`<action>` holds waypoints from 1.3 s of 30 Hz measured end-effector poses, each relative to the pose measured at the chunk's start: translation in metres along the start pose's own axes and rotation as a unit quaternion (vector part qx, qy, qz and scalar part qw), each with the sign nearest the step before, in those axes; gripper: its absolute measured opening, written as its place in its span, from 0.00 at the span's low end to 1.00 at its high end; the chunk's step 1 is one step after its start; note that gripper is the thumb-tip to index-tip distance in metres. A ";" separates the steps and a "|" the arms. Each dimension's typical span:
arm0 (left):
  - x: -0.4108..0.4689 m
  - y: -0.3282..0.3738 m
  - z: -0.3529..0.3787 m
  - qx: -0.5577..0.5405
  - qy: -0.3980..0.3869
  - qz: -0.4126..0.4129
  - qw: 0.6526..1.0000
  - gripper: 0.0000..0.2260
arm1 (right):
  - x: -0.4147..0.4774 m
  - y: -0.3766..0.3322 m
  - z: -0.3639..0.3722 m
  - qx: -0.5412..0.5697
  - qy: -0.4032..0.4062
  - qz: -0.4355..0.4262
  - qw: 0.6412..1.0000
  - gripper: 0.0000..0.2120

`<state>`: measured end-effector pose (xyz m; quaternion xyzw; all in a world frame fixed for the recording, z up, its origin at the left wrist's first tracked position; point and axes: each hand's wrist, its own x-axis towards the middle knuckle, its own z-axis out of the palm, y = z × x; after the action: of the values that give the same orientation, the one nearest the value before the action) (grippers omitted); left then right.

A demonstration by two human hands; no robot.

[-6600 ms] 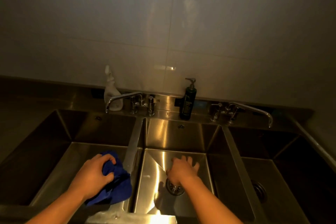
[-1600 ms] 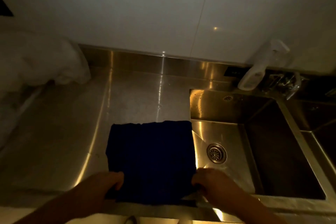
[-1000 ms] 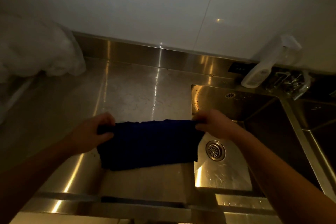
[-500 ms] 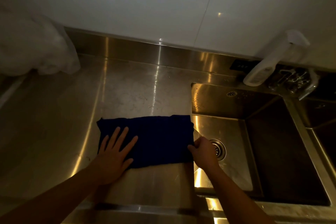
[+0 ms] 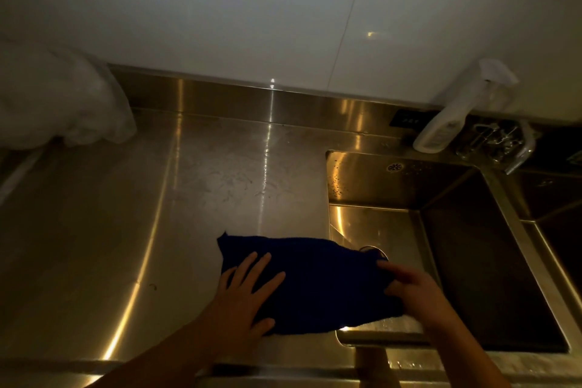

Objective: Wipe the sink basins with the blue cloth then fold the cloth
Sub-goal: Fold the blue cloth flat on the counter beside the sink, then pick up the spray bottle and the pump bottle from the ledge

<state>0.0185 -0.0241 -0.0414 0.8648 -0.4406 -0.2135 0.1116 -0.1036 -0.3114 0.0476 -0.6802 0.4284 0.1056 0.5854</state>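
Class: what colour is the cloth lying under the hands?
Dark blue cloth, plain, no pattern; seen in the head view.

The left hand presses flat on the blue cloth on the steel counter; the right hand holds its end over the sink.

The blue cloth hides most of the drain, and the right hand is blurred, its grip unclear

Dim and warm-lit. Large white wall tiles at the far side, above a low steel backsplash. Brushed stainless steel counter nearer, streaked with glints. Crumpled white plastic far left.
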 end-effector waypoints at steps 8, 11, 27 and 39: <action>0.013 -0.007 -0.034 -0.231 0.180 -0.059 0.954 0.21 | -0.030 -0.069 0.110 -0.305 -0.009 -0.261 0.916 0.22; 0.010 -0.023 -0.042 -0.367 0.169 -0.083 0.911 0.17 | -0.032 -0.060 0.178 -0.350 -0.070 -0.271 0.894 0.21; -0.004 -0.014 -0.032 0.052 0.124 -0.086 0.987 0.17 | 0.006 0.014 0.164 -0.483 -0.013 -0.295 0.824 0.26; 0.112 0.099 -0.077 -0.017 0.190 -0.031 0.981 0.17 | 0.026 -0.006 -0.019 -0.460 0.153 -0.223 0.846 0.23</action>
<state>0.0421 -0.1721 0.0343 0.9009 -0.3805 -0.0562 0.2010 -0.0898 -0.3404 0.0404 -0.9563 0.2512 0.0516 0.1401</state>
